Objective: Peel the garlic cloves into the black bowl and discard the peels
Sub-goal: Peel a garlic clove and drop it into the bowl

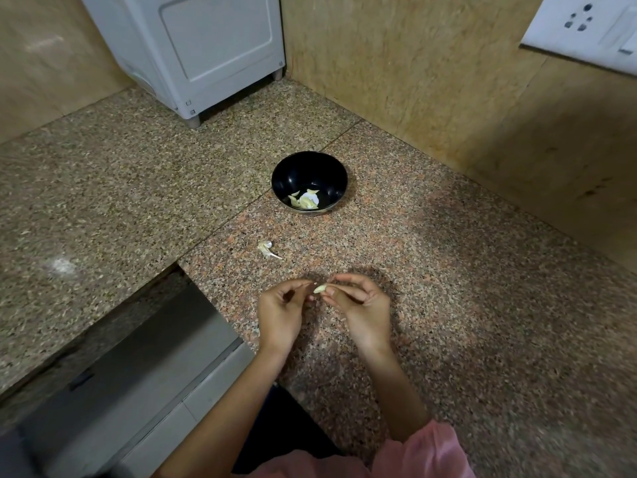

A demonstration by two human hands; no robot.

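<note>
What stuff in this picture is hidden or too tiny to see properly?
- Head view: the right hand covers most of the garlic clove, so leftover skin is unclear.
- Head view: whether the left hand pinches a peel is too small to tell.
- Head view: pieces in the black bowl are too small to sort cloves from peels.
- Head view: the top edge cuts off the white appliance.

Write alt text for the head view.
The right hand pinches a pale garlic clove, the left hand pinching its tip, above a speckled granite counter. Farther back lie a peel scrap and a black bowl holding garlic pieces.
</note>
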